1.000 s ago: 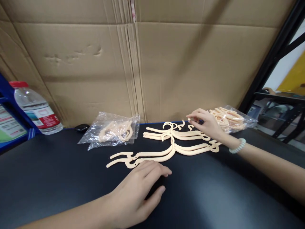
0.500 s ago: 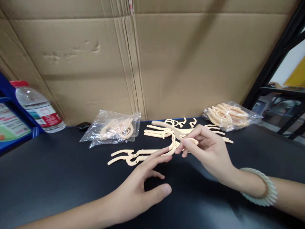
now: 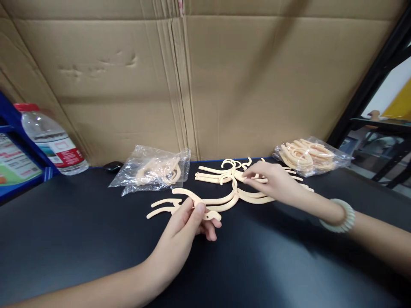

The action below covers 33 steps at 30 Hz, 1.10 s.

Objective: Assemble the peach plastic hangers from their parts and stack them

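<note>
Cream plastic strip point(image 3: 195, 201) is pinched between thumb and fingers of the left hand point(image 3: 189, 222), just above the table point(image 3: 80, 239). Right hand point(image 3: 272, 182), fingers loosely curled and gripping nothing, rests on the loose hanger pieces point(image 3: 224, 175) beyond. Bagged pieces point(image 3: 306, 156) lie past the right hand.

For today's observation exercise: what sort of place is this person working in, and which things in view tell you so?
Probably a packing or assembly bench in a workshop or small factory. Loose cream plastic hanger pieces lie on a black worktable, a clear bag holds more, and flattened cardboard screens the back.
</note>
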Each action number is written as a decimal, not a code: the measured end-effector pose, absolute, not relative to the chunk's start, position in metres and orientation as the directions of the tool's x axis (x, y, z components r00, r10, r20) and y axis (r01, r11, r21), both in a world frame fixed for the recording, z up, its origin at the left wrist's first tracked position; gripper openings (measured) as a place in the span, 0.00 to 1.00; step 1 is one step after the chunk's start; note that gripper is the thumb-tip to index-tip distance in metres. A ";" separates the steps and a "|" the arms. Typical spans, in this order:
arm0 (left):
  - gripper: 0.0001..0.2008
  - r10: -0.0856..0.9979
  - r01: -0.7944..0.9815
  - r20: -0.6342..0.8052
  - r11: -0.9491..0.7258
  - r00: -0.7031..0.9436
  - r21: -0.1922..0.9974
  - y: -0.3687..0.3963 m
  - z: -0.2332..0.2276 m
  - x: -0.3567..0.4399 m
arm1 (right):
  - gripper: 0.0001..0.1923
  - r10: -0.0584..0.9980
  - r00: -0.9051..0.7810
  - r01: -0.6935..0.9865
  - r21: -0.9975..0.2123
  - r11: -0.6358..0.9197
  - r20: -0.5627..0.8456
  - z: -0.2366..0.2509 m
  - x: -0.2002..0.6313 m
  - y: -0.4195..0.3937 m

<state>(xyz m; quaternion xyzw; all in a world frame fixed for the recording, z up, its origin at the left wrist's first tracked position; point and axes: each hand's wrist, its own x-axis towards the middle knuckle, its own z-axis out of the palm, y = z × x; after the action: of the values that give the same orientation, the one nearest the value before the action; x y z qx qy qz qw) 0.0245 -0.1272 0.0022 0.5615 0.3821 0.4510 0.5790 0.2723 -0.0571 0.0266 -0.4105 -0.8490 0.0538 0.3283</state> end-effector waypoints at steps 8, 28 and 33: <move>0.11 0.959 -0.084 0.092 -0.072 0.269 0.994 -0.128 0.003 0.025 | 0.02 0.766 -0.445 0.795 -0.189 0.576 0.464 -0.007 0.293 -0.016; 0.11 0.961 -0.017 0.076 -0.074 0.266 0.997 -0.128 0.005 0.016 | 0.06 0.693 -0.178 0.776 -0.334 0.535 0.698 0.041 0.307 -0.027; 0.10 0.968 -0.007 0.066 -0.066 0.242 0.998 -0.130 0.005 0.009 | 0.13 0.757 -0.256 0.665 -0.459 0.590 0.601 0.043 0.305 -0.055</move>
<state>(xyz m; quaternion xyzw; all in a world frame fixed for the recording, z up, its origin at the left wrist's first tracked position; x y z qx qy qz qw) 0.0086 -0.1298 0.0053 0.5740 0.4187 0.4512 0.5401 0.3051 -0.0547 0.0435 -0.4495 -0.7906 0.0559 0.4121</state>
